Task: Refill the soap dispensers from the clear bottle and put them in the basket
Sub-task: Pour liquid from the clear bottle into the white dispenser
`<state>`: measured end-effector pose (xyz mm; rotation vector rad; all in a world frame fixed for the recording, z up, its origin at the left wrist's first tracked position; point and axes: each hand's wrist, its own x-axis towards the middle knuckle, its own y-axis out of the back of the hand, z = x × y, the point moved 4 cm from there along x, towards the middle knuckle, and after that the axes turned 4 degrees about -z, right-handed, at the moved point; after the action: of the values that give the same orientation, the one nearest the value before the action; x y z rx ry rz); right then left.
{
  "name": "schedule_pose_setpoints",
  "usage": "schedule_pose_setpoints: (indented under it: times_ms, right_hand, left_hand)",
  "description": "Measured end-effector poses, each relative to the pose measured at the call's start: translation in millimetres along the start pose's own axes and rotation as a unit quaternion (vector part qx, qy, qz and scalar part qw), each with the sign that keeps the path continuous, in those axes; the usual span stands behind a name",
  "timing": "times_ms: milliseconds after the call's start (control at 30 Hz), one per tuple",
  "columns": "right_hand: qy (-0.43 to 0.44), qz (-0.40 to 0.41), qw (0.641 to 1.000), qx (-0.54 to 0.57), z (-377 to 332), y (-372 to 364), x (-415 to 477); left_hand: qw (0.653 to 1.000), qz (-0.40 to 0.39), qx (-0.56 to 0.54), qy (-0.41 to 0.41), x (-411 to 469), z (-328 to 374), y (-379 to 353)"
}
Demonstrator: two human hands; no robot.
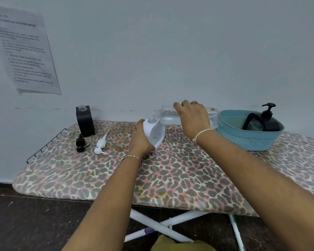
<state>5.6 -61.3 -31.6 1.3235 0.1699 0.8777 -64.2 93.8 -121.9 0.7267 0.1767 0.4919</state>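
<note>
Clear bottle: likely rigid, slick, light, part-full; right hand curled round its body, held level, mouth over white dispenser. That dispenser: seemingly hard, smooth; left hand grips its side, tilted on surface.

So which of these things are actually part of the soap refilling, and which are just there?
In the job: clear bottle, white dispenser, open black dispenser, black pump, white pump, basket, capped black dispenser inside it.
Just there: printed sheet on the wall, ironing board underneath.
</note>
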Motion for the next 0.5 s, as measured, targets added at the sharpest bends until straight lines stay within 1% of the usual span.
schedule_pose_setpoints:
  times_ms: [500]
  right_hand:
    - [0.007,0.000,1.000,-0.016,-0.7,2.2,2.0]
  left_hand:
    - [1.000,0.000,0.003,-0.002,0.2,0.1,-0.2]
